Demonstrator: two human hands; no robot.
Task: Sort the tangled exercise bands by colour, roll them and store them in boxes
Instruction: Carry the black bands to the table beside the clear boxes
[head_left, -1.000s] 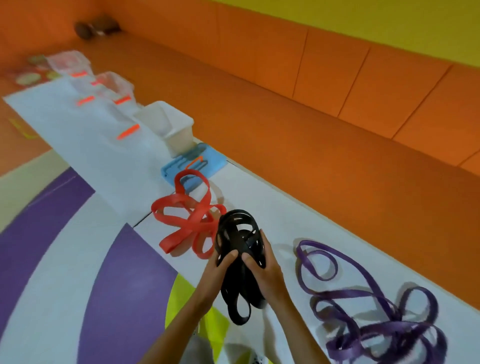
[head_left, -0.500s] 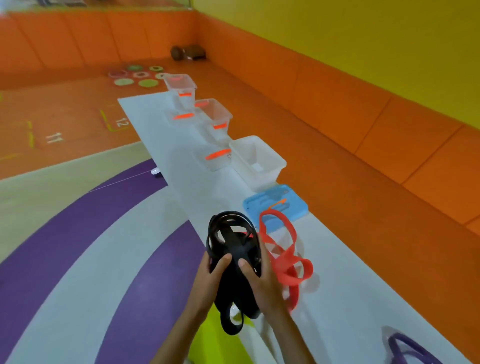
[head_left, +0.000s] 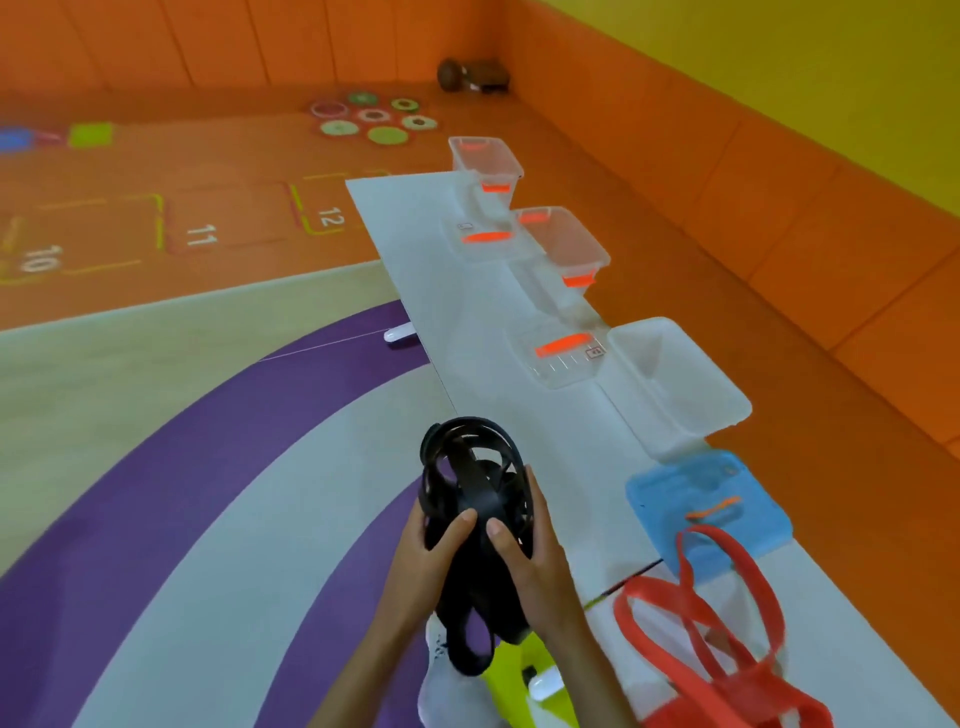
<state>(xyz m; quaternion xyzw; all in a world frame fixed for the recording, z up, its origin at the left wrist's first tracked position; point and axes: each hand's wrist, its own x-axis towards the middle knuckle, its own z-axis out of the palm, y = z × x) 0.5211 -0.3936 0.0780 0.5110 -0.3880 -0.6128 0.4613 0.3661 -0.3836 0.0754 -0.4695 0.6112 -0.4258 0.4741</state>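
Lower centre: my left hand (head_left: 431, 551) and right hand (head_left: 530, 545) both grasp the black exercise bands (head_left: 472, 478), thumbs pressing the bundle. Red exercise bands (head_left: 717, 623) lie lower right on the white sheet (head_left: 467, 312), overlapping a blue lid (head_left: 727, 493); a white box (head_left: 675, 384) stands just beyond.

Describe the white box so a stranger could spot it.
On the long white sheet, boxes line the edge nearest the orange wall. The white box is the closest one, just beyond the blue lid. It alone is milky; the clear boxes have orange clips.
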